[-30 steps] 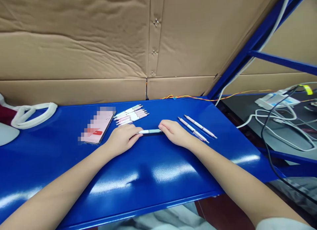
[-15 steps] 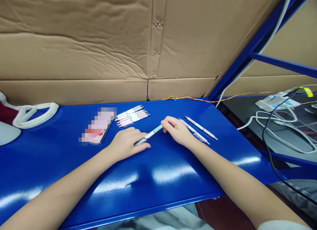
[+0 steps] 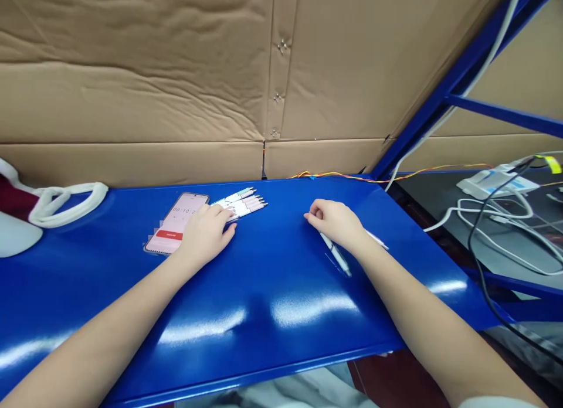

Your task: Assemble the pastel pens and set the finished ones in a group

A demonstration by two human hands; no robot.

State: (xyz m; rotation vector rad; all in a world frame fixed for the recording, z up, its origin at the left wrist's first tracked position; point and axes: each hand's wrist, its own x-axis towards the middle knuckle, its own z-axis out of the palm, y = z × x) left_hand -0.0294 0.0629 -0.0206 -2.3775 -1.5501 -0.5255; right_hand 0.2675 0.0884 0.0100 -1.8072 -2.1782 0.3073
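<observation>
- Left hand has swung back toward the bench's far edge, and it's up on the pen bundle, right over the phone's corner!
- Right hand slides right, now over the white pens, one swung toward the near edge.
- And the pale blue pen has left the middle, out of sight!

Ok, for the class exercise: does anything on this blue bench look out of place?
One thing does: the white pen sticking out under the right hand lies slanted towards the near edge of the blue metal bench, apart from the neat row of pens by the left hand.
</observation>
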